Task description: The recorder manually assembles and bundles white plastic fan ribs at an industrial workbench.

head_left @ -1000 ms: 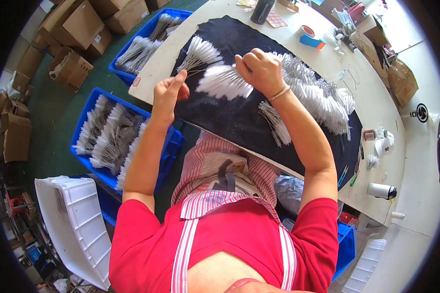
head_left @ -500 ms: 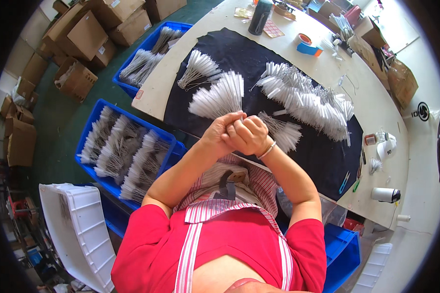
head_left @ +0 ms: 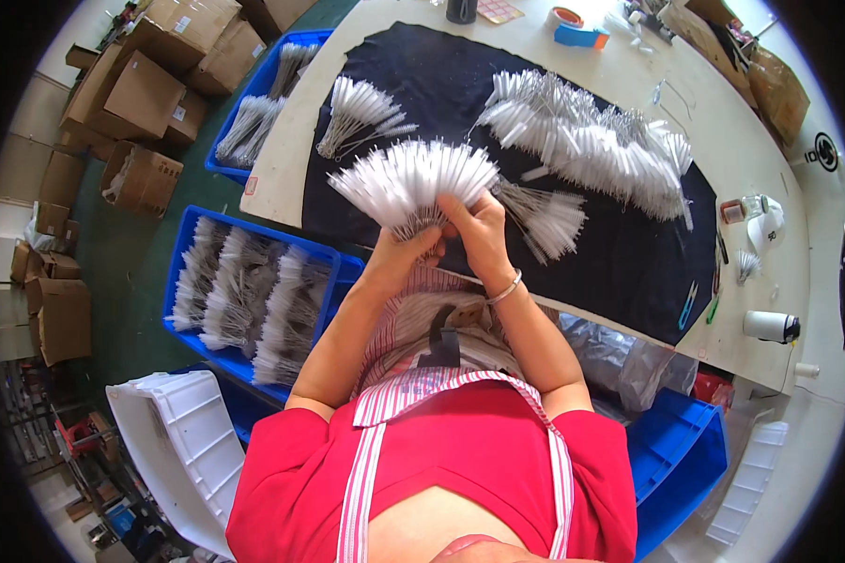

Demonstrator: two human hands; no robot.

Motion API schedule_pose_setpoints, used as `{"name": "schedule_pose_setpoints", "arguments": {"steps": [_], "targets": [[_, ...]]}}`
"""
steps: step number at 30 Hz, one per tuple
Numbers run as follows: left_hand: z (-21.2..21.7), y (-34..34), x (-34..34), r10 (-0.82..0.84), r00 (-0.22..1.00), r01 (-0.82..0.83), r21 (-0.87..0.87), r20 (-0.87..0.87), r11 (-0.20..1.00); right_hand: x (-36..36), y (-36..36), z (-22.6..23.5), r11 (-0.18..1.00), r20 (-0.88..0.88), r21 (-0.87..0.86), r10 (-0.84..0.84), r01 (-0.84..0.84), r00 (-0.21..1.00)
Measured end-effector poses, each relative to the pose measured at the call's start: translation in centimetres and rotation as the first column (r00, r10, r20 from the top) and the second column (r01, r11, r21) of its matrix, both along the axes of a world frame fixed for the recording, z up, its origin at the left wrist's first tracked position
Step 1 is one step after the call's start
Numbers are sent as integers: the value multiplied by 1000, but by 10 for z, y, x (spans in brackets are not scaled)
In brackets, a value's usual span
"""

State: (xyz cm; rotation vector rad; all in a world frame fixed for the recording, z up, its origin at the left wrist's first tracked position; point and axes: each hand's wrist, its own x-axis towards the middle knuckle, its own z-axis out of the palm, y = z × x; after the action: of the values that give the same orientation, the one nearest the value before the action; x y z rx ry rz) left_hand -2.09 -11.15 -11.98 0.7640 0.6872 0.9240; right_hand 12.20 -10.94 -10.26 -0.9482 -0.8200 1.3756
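Note:
A fanned bundle of white-bristled wire tube brushes (head_left: 408,180) is held in front of me over the near edge of the dark cloth (head_left: 385,61). My left hand (head_left: 411,249) is closed round the wire ends from the left. From the right, my right hand (head_left: 479,233) grips the same bundle, its thumb pressed against the wires below the bristles. Most of my fingers are hidden behind the bundle. Another fan of brushes (head_left: 549,218) lies just right of my right hand. A smaller bunch (head_left: 359,111) rests beyond the held one, and a long heap of brushes (head_left: 587,141) lies at the far right.
Blue crates (head_left: 180,272) filled with brushes stand left of the table (head_left: 286,141). An orange and blue tape dispenser (head_left: 580,36) sits at the back. A white bottle (head_left: 770,326), a blue tool (head_left: 687,305) and a green pen-like tool (head_left: 713,308) lie at the right.
Half a second ago both hands were clasped together over the wire ends. Now they have parted slightly, and the brush bundle is spread wider and raised between them. The whole view has shifted a little.

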Motion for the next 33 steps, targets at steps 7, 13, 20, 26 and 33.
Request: {"name": "schedule_pose_setpoints", "arguments": {"steps": [7,13,20,26,33], "targets": [[4,2,1,87,991,-102,-157,-100,982,-5,7,-8,999,-207,-47,-10,1,978],[9,2,7,140,964,-168,-110,-225,980,-11,3,-7,997,-234,-81,-37,19,971],[10,5,10,70,971,-44,117,-230,992,-13,5,-3,985,-185,-164,-88,58,979],[-8,11,5,155,964,-101,239,-217,966,-20,5,-12,991,-334,-99,-119,91,935],[-18,18,14,379,897,-191,574,-228,796,-26,10,-8,985,-380,-55,-174,165,908]]}}
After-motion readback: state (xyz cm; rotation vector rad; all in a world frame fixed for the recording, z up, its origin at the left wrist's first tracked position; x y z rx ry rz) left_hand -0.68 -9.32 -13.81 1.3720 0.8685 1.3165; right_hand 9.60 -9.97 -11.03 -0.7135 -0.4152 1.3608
